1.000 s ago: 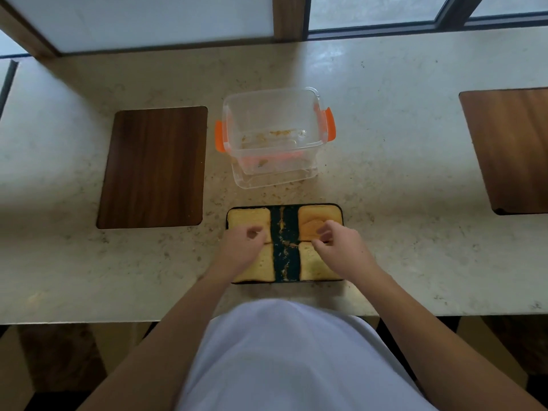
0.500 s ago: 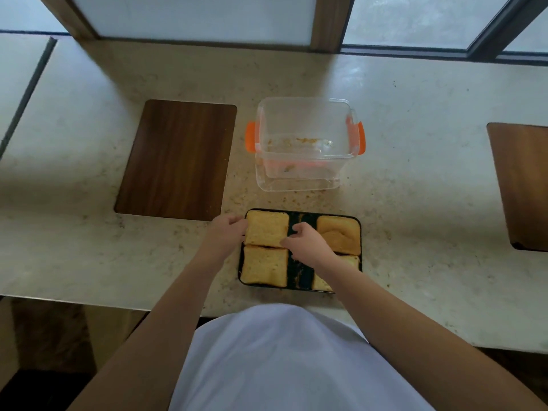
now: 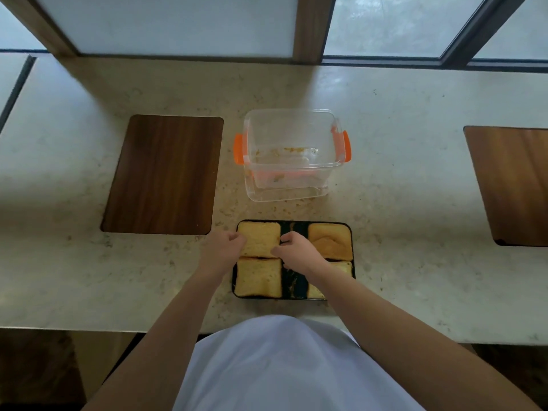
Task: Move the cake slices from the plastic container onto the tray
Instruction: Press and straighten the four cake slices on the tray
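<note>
Four cake slices (image 3: 259, 238) lay on black tray (image 3: 292, 229), two per side w/ bare dark strip down the middle. Sat just in front of clear plastic container (image 3: 292, 155), prob. to keep the carry short. Container held only crumbs, so transfer looked done; remaining work seemed to be tidying. Left hand (image 3: 222, 250) curled, fingertips pinching left edge of far-left slice. Right hand (image 3: 296, 252) loosely curled, touching that slice's right edge, wrist over near-right slice. Gripped from both sides, likely to square it w/o crushing soft crumb. Couldn't tell how firm the pinch was. Wooden board (image 3: 161, 173) lay well left on pale surface (image 3: 400, 203), unused.
</note>
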Tool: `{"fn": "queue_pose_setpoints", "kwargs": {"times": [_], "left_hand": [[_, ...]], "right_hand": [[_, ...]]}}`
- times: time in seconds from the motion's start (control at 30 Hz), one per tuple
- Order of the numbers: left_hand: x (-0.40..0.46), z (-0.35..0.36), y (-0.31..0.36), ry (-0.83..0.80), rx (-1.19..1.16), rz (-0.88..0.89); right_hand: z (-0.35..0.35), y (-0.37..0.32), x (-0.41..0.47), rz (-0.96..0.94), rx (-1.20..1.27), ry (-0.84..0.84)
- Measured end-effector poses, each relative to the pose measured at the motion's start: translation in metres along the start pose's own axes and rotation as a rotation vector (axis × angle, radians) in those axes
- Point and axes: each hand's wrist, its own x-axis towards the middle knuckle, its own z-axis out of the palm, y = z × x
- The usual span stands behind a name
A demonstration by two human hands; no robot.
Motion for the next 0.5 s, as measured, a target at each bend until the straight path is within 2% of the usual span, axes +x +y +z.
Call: {"fn": "queue_pose_setpoints", "kwargs": {"times": [0.5], "left_hand": [[-0.006, 0.022, 0.015, -0.038, -0.016, 0.003]], "right_hand": [[-0.013, 0.013, 0.001, -0.013, -0.023, 0.041]]}}
